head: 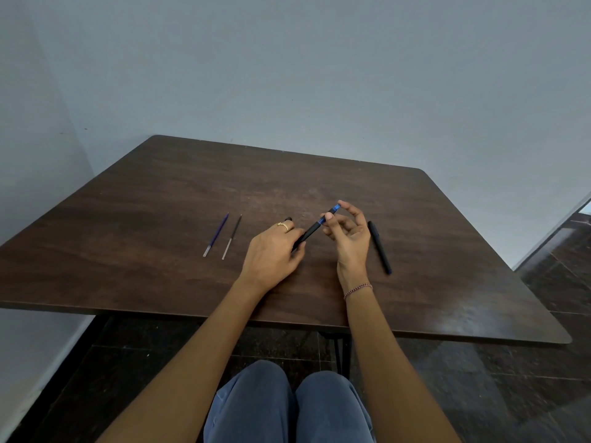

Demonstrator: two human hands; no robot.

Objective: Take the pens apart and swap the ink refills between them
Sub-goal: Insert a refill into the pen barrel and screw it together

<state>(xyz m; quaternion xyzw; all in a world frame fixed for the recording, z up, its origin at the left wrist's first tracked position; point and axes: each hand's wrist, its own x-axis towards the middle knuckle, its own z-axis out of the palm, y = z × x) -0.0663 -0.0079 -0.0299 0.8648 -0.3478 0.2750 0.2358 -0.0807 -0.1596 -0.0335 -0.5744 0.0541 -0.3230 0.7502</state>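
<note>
The knees (287, 404) sit nearest; left hand (271, 251) grips the pen's black barrel (307, 234); right hand (350, 239) pinches its blue end (332, 212); blue refill (218, 234) and black refill (232, 235) lie leftward.

Nothing to read here: no words, brands or numbers come through on the held pen (311, 231), the black pen (379, 247), the blue refill (217, 235), the black refill (232, 236) or the surface (160, 203).

The wooden table (134, 199) bears a blue refill (217, 233) beside a black refill (232, 235), and a black pen (379, 247) nearer its right edge.
</note>
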